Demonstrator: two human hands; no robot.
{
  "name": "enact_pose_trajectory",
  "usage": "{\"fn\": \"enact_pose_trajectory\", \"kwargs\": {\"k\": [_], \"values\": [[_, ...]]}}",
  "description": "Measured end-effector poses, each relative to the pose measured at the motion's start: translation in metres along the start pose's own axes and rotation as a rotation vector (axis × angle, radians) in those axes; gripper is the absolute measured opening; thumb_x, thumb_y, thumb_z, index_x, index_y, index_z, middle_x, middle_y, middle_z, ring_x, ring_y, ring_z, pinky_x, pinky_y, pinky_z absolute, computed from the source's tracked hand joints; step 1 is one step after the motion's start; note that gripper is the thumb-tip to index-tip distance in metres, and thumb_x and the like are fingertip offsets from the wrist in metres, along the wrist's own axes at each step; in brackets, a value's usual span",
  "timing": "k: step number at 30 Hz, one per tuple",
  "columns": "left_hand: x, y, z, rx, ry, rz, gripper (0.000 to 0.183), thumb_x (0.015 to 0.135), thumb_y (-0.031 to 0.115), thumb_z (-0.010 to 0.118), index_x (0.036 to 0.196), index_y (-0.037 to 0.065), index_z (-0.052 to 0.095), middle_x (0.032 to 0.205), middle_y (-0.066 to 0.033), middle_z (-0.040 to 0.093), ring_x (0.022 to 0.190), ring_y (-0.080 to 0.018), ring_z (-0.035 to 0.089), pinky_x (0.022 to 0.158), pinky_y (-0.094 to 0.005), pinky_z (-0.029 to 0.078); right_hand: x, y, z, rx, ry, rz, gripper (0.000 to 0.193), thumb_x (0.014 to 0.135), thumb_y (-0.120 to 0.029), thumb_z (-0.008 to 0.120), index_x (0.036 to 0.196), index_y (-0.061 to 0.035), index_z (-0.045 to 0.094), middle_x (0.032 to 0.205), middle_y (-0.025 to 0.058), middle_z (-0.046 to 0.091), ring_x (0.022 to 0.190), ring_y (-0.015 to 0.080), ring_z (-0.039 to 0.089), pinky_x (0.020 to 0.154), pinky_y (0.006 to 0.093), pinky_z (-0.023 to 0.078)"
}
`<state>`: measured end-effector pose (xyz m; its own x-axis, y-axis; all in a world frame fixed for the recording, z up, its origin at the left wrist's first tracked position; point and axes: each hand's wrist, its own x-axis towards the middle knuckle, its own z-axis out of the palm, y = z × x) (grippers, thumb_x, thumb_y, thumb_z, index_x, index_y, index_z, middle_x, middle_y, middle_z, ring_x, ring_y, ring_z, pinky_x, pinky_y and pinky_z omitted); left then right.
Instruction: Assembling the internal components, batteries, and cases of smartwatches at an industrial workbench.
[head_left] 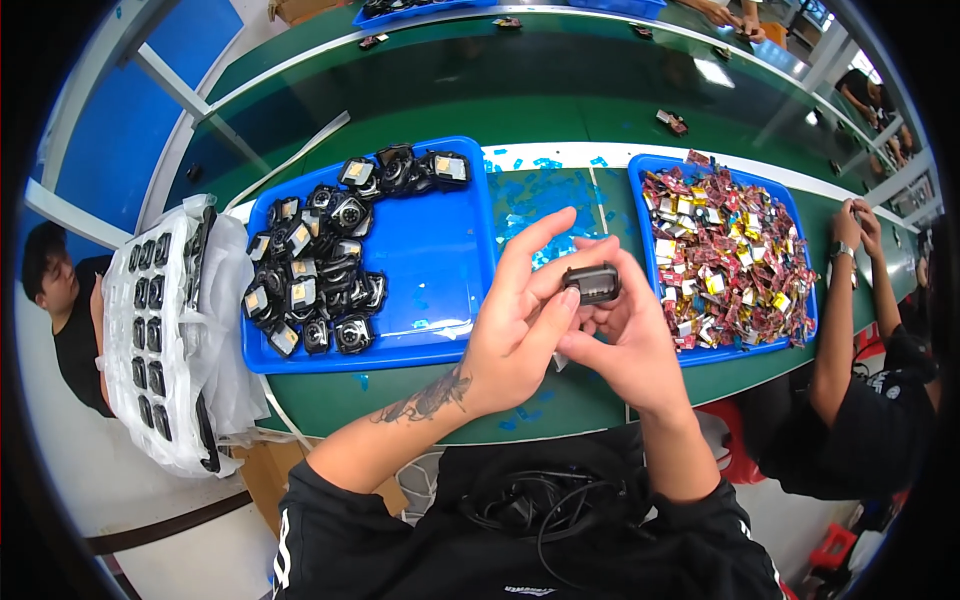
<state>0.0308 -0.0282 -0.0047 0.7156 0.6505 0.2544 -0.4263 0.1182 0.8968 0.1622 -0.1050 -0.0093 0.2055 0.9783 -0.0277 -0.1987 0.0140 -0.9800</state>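
Note:
A black watch case (594,284), dark and hollow on the side facing me, is held up in front of me above the bench. My left hand (525,310) pinches its near left side between thumb and fingers, the index finger raised. My right hand (630,325) curls round its right side, its fingers partly behind it. To the left, a blue tray (430,270) holds many black watch cases (320,250) heaped along its left and far sides. On the right, another blue tray (740,345) is filled with small red, white and yellow circuit pieces (725,250).
Scraps of blue film (545,195) litter the green bench (540,410) between the trays. At the left stands a stack of white plastic trays (165,330) with black watch parts. A conveyor (440,90) runs beyond. Co-workers sit at left (75,330) and right (850,400).

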Motion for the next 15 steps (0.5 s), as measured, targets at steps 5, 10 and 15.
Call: {"fn": "enact_pose_trajectory", "kwargs": {"k": [5, 10, 15], "values": [[-0.001, -0.007, -0.003, 0.181, 0.045, 0.085, 0.049, 0.098, -0.002, 0.041, 0.144, 0.004, 0.024, 0.135, -0.0218, 0.054, 0.112, -0.0206, 0.059, 0.096, -0.0339, 0.047, 0.003, -0.002, 0.008, -0.014, 0.082, -0.032, 0.063, 0.080, 0.003, 0.071, 0.135, -0.0027, 0.041, 0.101, 0.0011, 0.059, 0.085, 0.0045, 0.055, 0.077, 0.0189, 0.046], [0.002, -0.013, -0.013, 0.674, 0.093, 0.368, 0.021, 0.088, -0.007, 0.053, 0.105, 0.002, 0.062, 0.112, -0.0176, 0.065, 0.099, -0.0331, 0.066, 0.083, -0.0369, 0.053, -0.008, 0.002, 0.010, 0.065, 0.128, -0.027, 0.054, 0.083, 0.004, 0.069, 0.130, -0.0015, 0.043, 0.092, 0.0016, 0.056, 0.083, 0.0057, 0.055, 0.075, 0.0204, 0.047], [0.001, -0.003, -0.012, 0.722, 0.036, 0.372, 0.024, 0.087, -0.012, 0.054, 0.105, 0.001, 0.061, 0.112, -0.0190, 0.066, 0.101, -0.0281, 0.067, 0.084, -0.0332, 0.054, -0.019, -0.001, 0.015, -0.065, 0.211, -0.166, 0.053, 0.082, 0.004, 0.070, 0.128, -0.0005, 0.043, 0.088, 0.0022, 0.057, 0.080, 0.0062, 0.055, 0.073, 0.0202, 0.046]]}}
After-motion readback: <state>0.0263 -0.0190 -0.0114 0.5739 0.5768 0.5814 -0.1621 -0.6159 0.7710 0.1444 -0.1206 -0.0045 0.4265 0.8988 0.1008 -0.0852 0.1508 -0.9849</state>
